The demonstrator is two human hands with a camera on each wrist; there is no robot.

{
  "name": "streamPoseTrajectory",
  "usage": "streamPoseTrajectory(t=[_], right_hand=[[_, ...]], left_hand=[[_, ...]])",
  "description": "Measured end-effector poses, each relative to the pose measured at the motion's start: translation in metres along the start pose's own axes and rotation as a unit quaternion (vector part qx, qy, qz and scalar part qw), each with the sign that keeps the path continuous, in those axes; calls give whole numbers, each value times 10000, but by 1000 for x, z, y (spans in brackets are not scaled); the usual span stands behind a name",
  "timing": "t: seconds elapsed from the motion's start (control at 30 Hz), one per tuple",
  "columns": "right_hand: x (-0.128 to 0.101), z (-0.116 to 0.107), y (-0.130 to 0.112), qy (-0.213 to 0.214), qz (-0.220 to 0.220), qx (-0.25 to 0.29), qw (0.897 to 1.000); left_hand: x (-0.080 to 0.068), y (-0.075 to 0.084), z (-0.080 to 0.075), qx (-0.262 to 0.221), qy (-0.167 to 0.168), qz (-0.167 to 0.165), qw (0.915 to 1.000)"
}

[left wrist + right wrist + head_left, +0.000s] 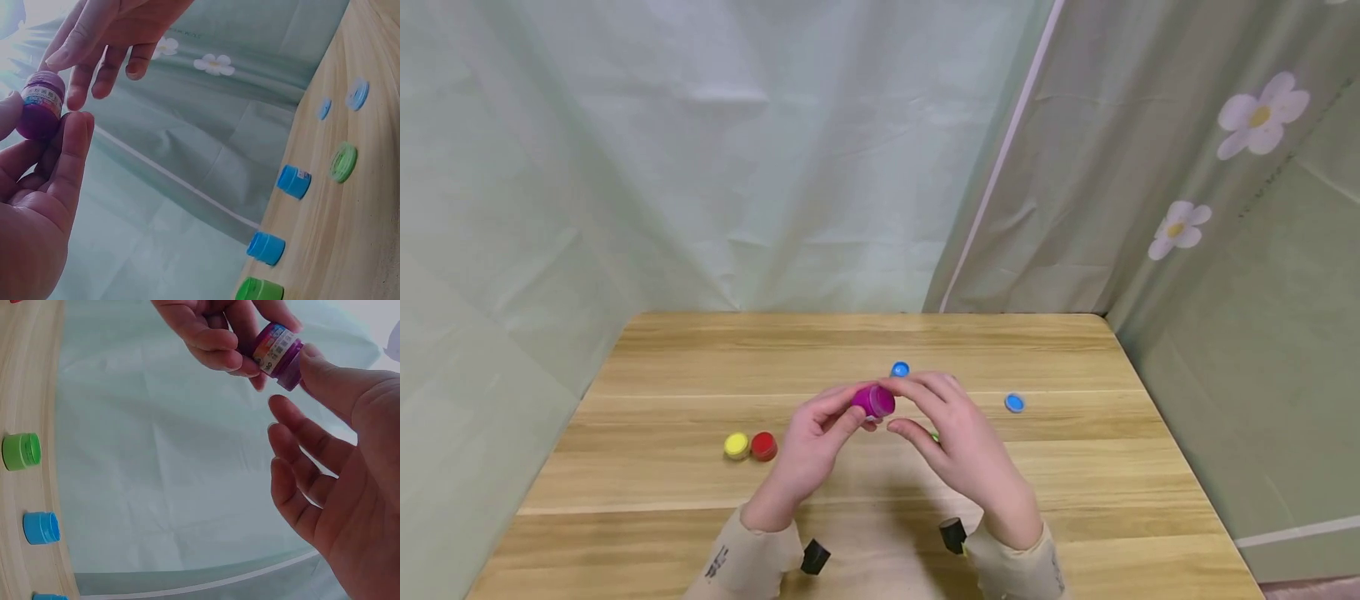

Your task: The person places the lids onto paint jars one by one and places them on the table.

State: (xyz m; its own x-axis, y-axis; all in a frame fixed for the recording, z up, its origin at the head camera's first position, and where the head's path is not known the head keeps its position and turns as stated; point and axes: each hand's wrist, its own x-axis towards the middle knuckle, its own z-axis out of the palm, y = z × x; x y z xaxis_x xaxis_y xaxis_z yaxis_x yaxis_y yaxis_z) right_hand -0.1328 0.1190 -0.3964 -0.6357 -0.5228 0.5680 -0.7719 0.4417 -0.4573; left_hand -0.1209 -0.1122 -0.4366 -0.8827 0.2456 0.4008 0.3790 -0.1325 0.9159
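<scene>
My left hand (808, 446) grips a small purple paint jar (874, 402) between thumb and fingers, above the table. The jar is tilted, one end turned toward my right hand (966, 454). A printed label (275, 349) shows on its side in the right wrist view. My right hand holds nothing; its fingers are spread and loosely bent beside the jar. Its index fingertip is right at the jar's rim in the head view, with the thumb a little apart below.
A yellow jar (737, 446) and a red jar (764, 446) stand together at left on the wooden table (662, 375). Blue jars (294, 182) and a green jar (259, 289) stand farther right. A green lid (343, 162) and blue lids (358, 94) lie near them. Curtains surround the table.
</scene>
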Motion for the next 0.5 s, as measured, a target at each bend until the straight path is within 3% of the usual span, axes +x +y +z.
streamPoseTrajectory(t=[0.27,0.5], right_hand=[[3,2,-1,194,-306,-103,9993],[2,3,-1,288,-132,-184,9993]], left_hand=[[0,-1,-1,-19,-215,59,9997],[-1,-1,-1,-216,-185,-137,9995]])
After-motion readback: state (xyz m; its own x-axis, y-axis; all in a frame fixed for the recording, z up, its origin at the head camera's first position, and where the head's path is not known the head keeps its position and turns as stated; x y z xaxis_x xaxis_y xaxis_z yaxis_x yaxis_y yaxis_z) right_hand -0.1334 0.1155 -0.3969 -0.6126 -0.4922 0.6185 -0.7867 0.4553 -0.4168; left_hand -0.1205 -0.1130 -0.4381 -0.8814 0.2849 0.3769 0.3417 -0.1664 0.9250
